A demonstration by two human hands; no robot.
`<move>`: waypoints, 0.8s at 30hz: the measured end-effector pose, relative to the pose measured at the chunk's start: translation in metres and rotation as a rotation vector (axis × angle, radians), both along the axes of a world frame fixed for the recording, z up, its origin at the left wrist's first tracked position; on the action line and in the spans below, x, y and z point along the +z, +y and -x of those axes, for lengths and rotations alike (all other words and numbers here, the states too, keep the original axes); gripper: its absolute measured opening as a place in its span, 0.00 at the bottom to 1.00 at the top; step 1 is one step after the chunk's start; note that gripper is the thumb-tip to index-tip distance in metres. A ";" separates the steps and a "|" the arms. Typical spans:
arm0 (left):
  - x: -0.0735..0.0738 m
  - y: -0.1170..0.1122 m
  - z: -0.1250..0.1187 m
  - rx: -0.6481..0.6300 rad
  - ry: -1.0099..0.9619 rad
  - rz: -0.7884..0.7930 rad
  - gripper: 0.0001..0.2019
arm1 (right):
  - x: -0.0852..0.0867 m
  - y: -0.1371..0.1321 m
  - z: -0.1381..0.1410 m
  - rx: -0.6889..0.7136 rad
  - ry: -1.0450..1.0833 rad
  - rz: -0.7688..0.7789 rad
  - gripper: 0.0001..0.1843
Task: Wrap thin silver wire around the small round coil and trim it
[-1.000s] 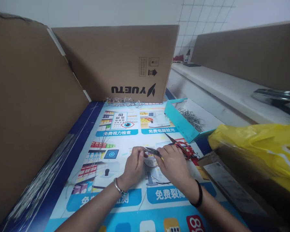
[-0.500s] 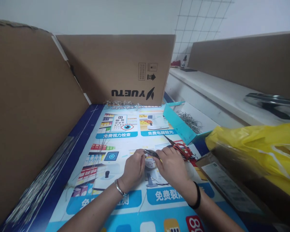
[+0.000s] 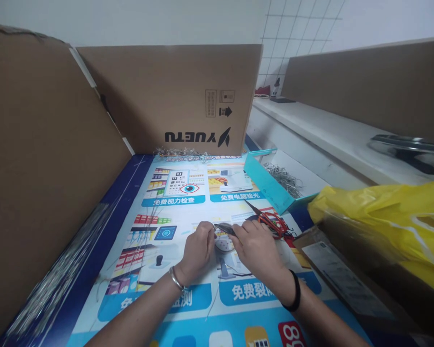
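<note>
A silver bangle (image 3: 174,279) encircles the wrist behind the left hand (image 3: 199,248); a black band (image 3: 298,291) encircles the wrist behind the right hand (image 3: 257,246). The right hand is clamped around the pliers (image 3: 224,228), whose nose extends toward the left hand and reaches its fingertips. The left hand has its fingers drawn together at the tool tip; whether a part is gripped between them cannot be told. Both hands are positioned over a printed sheet (image 3: 202,322). Just beyond the right hand, red-handled scissors (image 3: 268,219) lie with the blades directed forward and left. To the right of the right hand is a brown carton (image 3: 332,270), with a yellow bag (image 3: 390,207) beside it. Well to the left of the left hand, a bundle of thin wires (image 3: 58,279) lies lengthwise. Ahead and right of the right hand, a turquoise box (image 3: 269,185) contains tangled short wires (image 3: 282,178). Farthest ahead of both hands, a cardboard panel (image 3: 159,96) marked YUETU stands upright, lettering inverted, with small clear pieces (image 3: 183,153) along its base
</note>
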State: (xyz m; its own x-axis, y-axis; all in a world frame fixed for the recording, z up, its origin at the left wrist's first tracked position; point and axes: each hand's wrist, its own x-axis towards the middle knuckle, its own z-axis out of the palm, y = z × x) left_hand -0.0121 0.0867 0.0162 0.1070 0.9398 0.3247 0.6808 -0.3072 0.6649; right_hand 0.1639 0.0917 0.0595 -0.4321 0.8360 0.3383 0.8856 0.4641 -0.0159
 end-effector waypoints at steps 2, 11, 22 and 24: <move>-0.001 0.001 0.001 0.003 0.027 -0.021 0.09 | 0.000 0.001 0.000 -0.003 -0.022 0.017 0.10; -0.004 0.003 0.002 0.041 0.131 -0.097 0.09 | 0.002 0.001 -0.003 -0.033 -0.045 0.036 0.10; -0.009 0.000 -0.002 0.064 0.316 -0.282 0.05 | 0.004 -0.002 0.005 -0.106 -0.061 0.057 0.12; -0.010 0.000 -0.003 0.073 0.318 -0.298 0.05 | 0.005 -0.003 0.008 -0.126 -0.062 0.069 0.12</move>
